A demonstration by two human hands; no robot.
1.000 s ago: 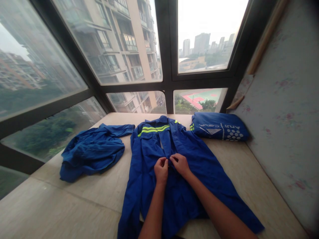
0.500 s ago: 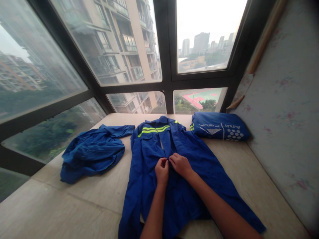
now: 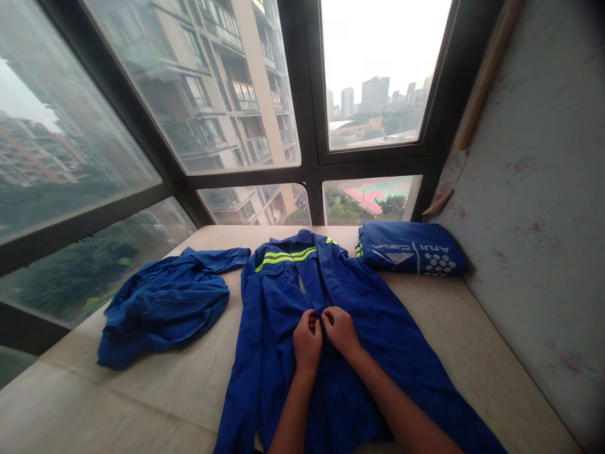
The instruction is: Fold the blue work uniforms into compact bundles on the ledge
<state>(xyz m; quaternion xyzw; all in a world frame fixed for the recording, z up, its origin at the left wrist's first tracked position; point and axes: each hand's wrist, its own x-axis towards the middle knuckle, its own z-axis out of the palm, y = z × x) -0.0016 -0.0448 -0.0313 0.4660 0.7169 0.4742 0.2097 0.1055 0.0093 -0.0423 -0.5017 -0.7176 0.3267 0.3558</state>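
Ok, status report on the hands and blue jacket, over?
Left hand, right hand pinching at jacket front. Jacket spread out, upper front gaping. Nothing in the way; crumpled garment left, folded bundle right.

Both bare forearms rise from the bottom edge of the frame, the left one steep, the right one slanting up and leftward from the lower right. The left hand and right hand meet just below the frame's middle, fingers curled inward, each thumb and forefinger drawn together in a pinch, fingertips close to one another.
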